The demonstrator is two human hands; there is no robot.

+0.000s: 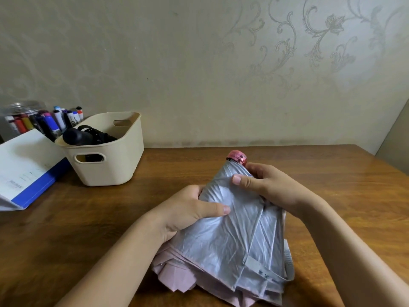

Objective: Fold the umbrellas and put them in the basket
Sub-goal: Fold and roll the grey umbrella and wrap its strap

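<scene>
left hand (190, 209) grips canopy of umbrella (234, 235) to gather pleats; right hand (263, 182) pinches near cap, steadying | basket (124, 156) waits beside

1. The grey closing strap (265, 275) at the lower end of the umbrella (232, 229) carries dark blue letters. They look like "E Y", and the characters after them are too blurred to read.
2. A white sewn-in tag (287, 254) on the umbrella's right edge, just above the strap, bears rows of tiny print, too small to read.
3. Well to the left of the umbrella, a white and blue folder (26, 165) shows a short dark line of print and fainter marks, none legible.
4. Far left of the umbrella and further back, the markers (70, 117) have white bands with dark print, blurred beyond reading.
</scene>
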